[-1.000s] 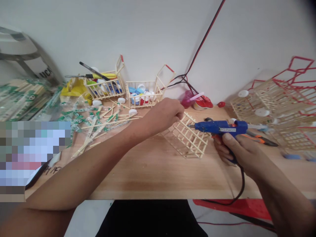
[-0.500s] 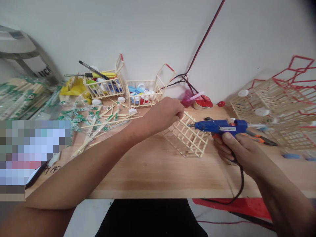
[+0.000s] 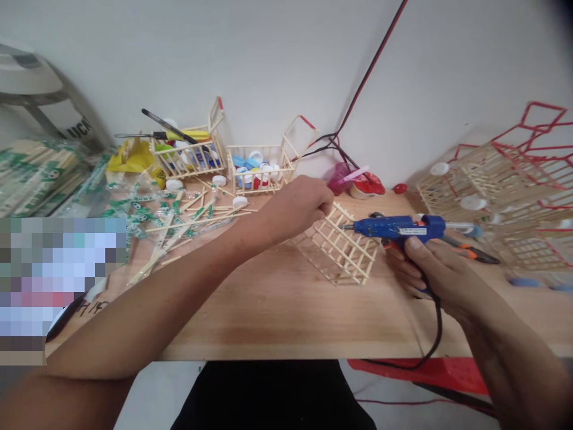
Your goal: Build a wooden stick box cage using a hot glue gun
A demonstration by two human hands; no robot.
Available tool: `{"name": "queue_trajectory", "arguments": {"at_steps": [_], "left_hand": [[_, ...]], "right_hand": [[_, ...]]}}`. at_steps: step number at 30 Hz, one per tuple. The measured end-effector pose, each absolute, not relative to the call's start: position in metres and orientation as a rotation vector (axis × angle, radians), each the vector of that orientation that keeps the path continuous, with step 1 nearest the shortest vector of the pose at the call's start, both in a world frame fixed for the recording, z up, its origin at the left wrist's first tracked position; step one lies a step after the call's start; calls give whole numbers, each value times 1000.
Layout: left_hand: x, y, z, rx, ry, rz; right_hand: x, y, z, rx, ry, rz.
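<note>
A blue hot glue gun (image 3: 394,227) is held in my right hand (image 3: 430,263), fingers wrapped round its handle. The nozzle points left, close to the upper part of a small stick basket (image 3: 351,254). That basket is a lattice of thin pale wooden sticks and sits tilted on the table. My left hand (image 3: 302,206) is closed at the basket's upper left corner. Its fingertips are partly hidden, with the thumb and fingers pressed together there. A dark cord runs down from the glue gun past the table's front edge.
Two stick carts (image 3: 259,170) filled with bottle caps stand by the wall. Loose sticks and wrappers (image 3: 179,218) lie to the left. Several red-trimmed carts (image 3: 505,185) are stacked at right. Orange-handled pliers (image 3: 474,251) lie behind the glue gun. A pink cup (image 3: 339,179) stands at the back.
Almost nothing has changed. The glue gun's rear has shifted slightly left and up, while its nozzle stays by the basket. My left hand keeps its place.
</note>
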State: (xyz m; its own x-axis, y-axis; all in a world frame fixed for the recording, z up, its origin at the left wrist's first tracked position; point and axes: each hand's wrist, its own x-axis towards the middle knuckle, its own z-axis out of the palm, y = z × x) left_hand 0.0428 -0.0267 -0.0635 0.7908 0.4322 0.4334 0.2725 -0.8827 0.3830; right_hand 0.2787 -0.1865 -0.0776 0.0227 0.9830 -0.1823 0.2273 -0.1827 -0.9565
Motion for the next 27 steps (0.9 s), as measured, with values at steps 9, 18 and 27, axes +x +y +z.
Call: {"name": "queue_trajectory", "arguments": {"at_steps": [9,18,27], "left_hand": [[43,-27,-63,2667,556,739],[44,-28,-62,2664,547,729],[44,-27,-62,2662,555,731]], "right_hand": [[291,-195,-76,-1534,-1240,1267],[287,-193,-79,-1548,-1204,1271],[293,-191,-86,-1484,-1260,1318]]}}
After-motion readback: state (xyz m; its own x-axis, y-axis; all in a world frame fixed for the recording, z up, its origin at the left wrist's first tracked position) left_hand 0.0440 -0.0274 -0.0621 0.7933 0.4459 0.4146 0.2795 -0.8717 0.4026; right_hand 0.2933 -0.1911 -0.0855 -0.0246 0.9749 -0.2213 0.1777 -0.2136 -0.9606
